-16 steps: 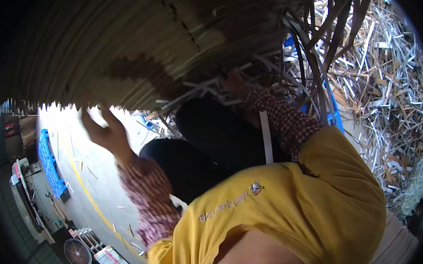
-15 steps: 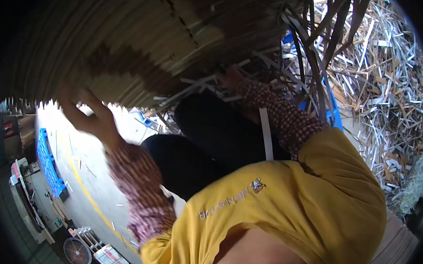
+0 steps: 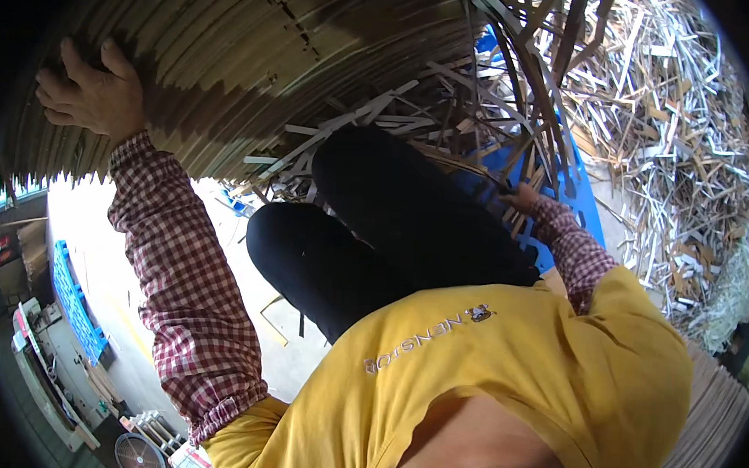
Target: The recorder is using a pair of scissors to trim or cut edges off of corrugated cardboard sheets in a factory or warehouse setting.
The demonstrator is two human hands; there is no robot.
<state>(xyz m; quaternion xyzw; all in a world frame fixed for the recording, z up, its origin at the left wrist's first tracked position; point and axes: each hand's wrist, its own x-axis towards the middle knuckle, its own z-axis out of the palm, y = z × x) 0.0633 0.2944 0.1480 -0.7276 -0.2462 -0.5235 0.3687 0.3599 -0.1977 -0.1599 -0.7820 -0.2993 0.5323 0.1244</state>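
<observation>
Head view: from where I stand, someone in a yellow top [image 3: 504, 342] is working right up against a big stack of thin brown sheets [image 3: 222, 65], which fills the space ahead of the person, its layered edges facing them. The left hand [image 3: 92, 90] is laid on the stack's face toward its left end, fingers spread and open, gripping nothing, the hand pressed to the layers. A red-and-white checked left sleeve [image 3: 194, 284] runs from it down to the shoulder. The right hand [image 3: 526, 199] is off the stack, out past its near right side and low down, just above a blue pallet [image 3: 583, 207]. Its fingers look curled around a small dark object [image 3: 506, 187], too small for me to say what it is; a checked right sleeve [image 3: 570, 244] covers that wrist and forearm. Two knees in black trousers [image 3: 410, 210] come up close to the stack. Between the knees and the stack lies a tangle of loose pale strips [image 3: 355, 119], and long brown strips [image 3: 567, 41] dangle by the stack's right end. Farther right of the stack spreads a deep heap of shredded strips [image 3: 658, 164]. Well to the near left of the stack, a second blue pallet [image 3: 79, 299] lies on the bright floor [image 3: 157, 265]
</observation>
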